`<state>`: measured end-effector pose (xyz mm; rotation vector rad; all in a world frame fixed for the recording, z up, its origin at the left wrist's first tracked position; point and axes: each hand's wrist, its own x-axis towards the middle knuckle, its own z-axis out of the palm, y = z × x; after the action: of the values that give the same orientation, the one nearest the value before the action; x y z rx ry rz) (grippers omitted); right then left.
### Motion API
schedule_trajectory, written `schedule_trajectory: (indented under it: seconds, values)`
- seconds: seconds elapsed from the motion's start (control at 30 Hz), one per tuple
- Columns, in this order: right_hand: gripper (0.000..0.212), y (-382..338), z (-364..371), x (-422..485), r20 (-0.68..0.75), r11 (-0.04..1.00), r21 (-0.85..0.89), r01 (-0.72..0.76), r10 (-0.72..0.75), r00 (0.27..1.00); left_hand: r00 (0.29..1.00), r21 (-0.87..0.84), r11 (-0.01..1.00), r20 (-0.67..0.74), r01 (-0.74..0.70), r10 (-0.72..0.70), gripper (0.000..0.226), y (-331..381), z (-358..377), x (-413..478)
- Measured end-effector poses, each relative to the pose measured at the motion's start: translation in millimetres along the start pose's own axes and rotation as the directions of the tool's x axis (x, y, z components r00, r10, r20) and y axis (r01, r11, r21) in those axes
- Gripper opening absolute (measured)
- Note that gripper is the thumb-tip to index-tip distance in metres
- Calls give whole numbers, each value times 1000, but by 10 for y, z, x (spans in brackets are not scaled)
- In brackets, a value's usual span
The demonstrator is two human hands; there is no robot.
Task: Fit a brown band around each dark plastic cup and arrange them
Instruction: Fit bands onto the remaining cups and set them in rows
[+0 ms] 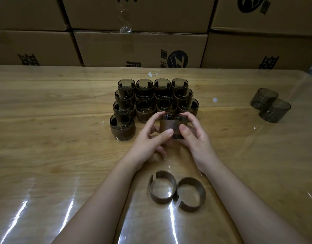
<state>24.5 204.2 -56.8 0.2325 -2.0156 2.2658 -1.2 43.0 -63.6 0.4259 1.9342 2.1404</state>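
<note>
Closest to me, two spare bands [151, 189] lie side by side, touching. Past them my left hand [148, 138] and right hand [195, 138] both pinch the cup [173, 118], thumbs clamped on its band [172, 126], right in front of the banded block [157, 95]. My worry: squeeze unevenly and that split band probably goes on crooked or pops open, or I bump the front row setting it down. Two bare cups [270, 104] wait far right.

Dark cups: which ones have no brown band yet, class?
The pair at far right: rear cup and front cup, both bare. Every other cup wears a band, including the held cup.
</note>
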Motion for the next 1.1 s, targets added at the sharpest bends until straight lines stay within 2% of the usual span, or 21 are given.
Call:
schedule_trajectory:
  seconds: [0.37, 0.8, 1.1]
  values:
    - [34, 8, 7, 13, 1, 1000, 30, 7, -7, 1000, 1000, -10, 1000, 3, -9, 9, 51, 4, -4, 1]
    - [33, 9, 16, 9, -10, 1000, 11, 22, -22, 1000, 1000, -42, 999, 8, -8, 8, 59, -35, -17, 21]
    - [33, 12, 19, 14, -11, 1000, 24, 11, -11, 1000, 1000, -46, 999, 5, -20, 20, 56, -35, -18, 18]
